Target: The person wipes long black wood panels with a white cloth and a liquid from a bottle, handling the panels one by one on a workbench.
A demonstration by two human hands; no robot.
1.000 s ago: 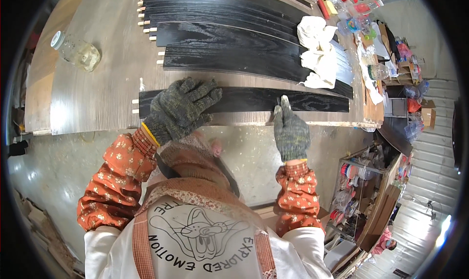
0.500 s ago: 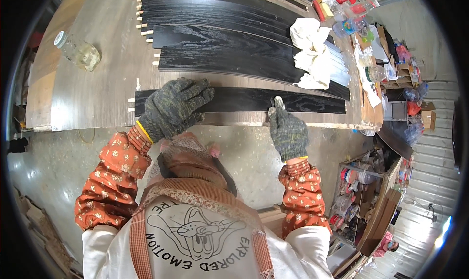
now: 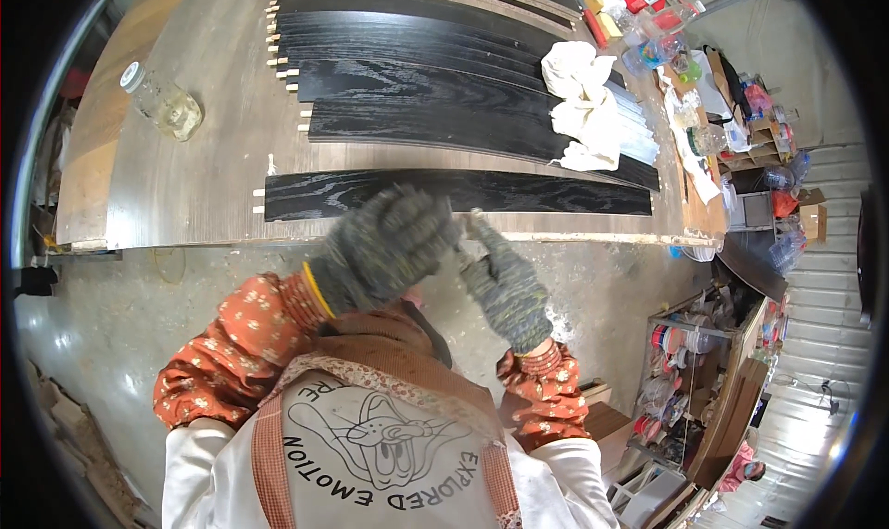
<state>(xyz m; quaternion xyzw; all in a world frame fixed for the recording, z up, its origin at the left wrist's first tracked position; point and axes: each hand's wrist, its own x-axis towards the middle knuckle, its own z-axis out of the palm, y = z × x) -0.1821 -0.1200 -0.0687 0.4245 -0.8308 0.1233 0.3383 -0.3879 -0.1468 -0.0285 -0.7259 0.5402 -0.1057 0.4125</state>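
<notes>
A clear glass bottle [image 3: 165, 103] with a pale cap lies on the far left of the table [image 3: 194, 172]. A heap of small bright packages and plastic containers [image 3: 662, 29], red, green and clear, occupies the far right corner. A crumpled white cloth [image 3: 583, 103] rests on the row of black boards [image 3: 417, 75] beyond.

The nearest black board [image 3: 556, 195] lies flat along the front edge of the table, with pale dowels at its left end.

Both hands wear grey knit gloves. The left hand [image 3: 384, 246] is loosely curled in front of the board, blurred. The right hand [image 3: 505, 279] meets it just beside, one finger raised. Whether they pinch anything cannot be told.

Half a second ago the left hand lay spread on the board and the right touched its near edge; both are now lifted off and drawn together.
</notes>
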